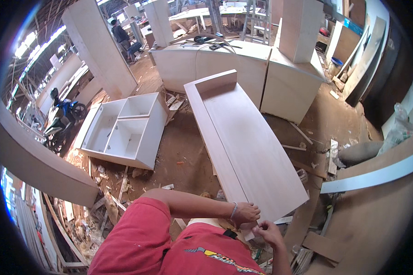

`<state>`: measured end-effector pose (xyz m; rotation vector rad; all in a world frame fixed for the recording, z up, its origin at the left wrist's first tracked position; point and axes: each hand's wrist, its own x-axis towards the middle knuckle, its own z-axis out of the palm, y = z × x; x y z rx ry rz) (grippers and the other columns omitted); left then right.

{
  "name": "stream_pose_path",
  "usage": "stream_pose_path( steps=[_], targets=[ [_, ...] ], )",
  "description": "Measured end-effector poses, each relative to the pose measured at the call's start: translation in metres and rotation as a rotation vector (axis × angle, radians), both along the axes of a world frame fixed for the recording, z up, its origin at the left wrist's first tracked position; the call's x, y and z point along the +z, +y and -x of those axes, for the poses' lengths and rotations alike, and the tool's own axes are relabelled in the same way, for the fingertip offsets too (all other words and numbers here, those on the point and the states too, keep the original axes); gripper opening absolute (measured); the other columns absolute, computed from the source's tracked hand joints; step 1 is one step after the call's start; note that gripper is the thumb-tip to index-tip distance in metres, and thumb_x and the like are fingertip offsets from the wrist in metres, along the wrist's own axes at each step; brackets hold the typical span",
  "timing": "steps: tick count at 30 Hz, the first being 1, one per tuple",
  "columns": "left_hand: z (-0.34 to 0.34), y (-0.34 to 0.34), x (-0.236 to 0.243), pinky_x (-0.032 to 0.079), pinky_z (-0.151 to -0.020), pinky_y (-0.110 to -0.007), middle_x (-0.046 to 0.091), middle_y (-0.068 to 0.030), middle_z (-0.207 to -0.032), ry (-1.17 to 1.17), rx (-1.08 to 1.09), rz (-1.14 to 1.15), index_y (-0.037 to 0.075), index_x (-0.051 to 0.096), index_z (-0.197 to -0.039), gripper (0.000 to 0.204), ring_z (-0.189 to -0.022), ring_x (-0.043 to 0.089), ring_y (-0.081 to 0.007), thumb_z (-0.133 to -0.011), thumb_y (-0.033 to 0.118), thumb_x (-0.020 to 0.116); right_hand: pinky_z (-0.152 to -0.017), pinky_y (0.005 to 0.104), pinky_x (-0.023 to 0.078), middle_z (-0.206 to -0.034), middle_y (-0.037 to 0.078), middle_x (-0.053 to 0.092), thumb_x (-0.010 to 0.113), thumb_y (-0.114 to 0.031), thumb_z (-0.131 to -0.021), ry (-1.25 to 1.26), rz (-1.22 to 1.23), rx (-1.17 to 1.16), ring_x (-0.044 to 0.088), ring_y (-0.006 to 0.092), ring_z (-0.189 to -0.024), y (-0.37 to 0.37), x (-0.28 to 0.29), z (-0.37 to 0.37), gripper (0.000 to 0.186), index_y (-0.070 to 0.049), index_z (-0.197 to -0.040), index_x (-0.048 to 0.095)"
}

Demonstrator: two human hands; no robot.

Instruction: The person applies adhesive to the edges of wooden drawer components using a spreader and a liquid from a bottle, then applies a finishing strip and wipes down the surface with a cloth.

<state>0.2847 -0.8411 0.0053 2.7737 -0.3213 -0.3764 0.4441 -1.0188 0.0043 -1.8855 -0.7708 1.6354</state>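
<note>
A long, pale wooden panel [252,146] stretches away from me, with a narrow seam along its left part and a short upright board [216,81] across its far end. At its near end, my left hand [246,213], with a bracelet on the wrist, is closed with curled fingers near the seam; what it grips is hidden. Just to the right and nearer, my right hand [270,232] is pinched, its fingertips close to the left hand. A small whitish piece [249,236] shows beside these fingertips; I cannot tell what it is.
An open white cabinet carcass [128,123] lies on the littered floor at left. Behind the panel stands a long pale cabinet [206,64] with tools on top. Large boards [371,220] lie at right; a column-like box [41,156] leans at left. A motorbike [62,117] stands beyond.
</note>
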Motion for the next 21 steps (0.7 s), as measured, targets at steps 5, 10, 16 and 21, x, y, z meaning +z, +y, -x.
stream_pose_path(
  steps=[5, 10, 16, 21],
  targets=[
    [0.013, -0.008, -0.064, 0.050, -0.090, -0.040, 0.059, -0.0089, -0.108, -0.257, 0.019, -0.014, 0.007, 0.057, -0.109, 0.058, -0.107, 0.060, -0.0265, -0.064, 0.031, 0.084, -0.072, 0.0312, 0.051, -0.088, 0.004, 0.069, 0.087, -0.026, -0.083, -0.237, -0.014, 0.124, 0.062, 0.0129, -0.079, -0.004, -0.012, 0.006, 0.035, 0.000, -0.100, 0.070],
    [0.032, -0.007, -0.061, 0.048, -0.097, -0.042, 0.059, -0.0094, -0.112, -0.305, 0.071, 0.065, 0.006, 0.057, -0.112, 0.063, -0.110, 0.059, -0.0272, -0.065, 0.036, 0.086, -0.076, 0.0351, 0.055, -0.093, 0.008, 0.072, 0.084, -0.027, -0.086, -0.335, -0.127, 0.156, 0.066, 0.0161, -0.082, 0.010, -0.014, 0.025, 0.042, 0.002, -0.113, 0.071],
    [0.100, 0.021, 0.007, 0.036, -0.122, -0.046, 0.051, -0.0201, -0.147, -0.380, 0.300, 0.302, -0.005, 0.046, -0.145, 0.110, -0.142, 0.045, -0.0379, -0.056, 0.036, 0.098, -0.073, 0.0350, 0.055, -0.097, 0.005, 0.073, 0.082, -0.020, -0.089, -0.300, 0.113, 0.313, 0.068, 0.0166, -0.084, 0.035, -0.013, 0.030, 0.045, 0.004, -0.124, 0.068],
    [0.229, 0.069, -0.025, 0.041, -0.117, -0.047, 0.054, -0.0226, -0.142, -0.507, 0.719, 0.448, -0.002, 0.045, -0.148, 0.095, -0.136, 0.050, -0.0396, -0.072, 0.029, 0.092, -0.073, 0.0336, 0.055, -0.102, 0.007, 0.074, 0.080, -0.007, -0.090, -0.047, 0.130, 0.204, 0.068, 0.0163, -0.087, 0.043, -0.011, 0.042, 0.035, 0.003, -0.121, 0.068]
  ],
)
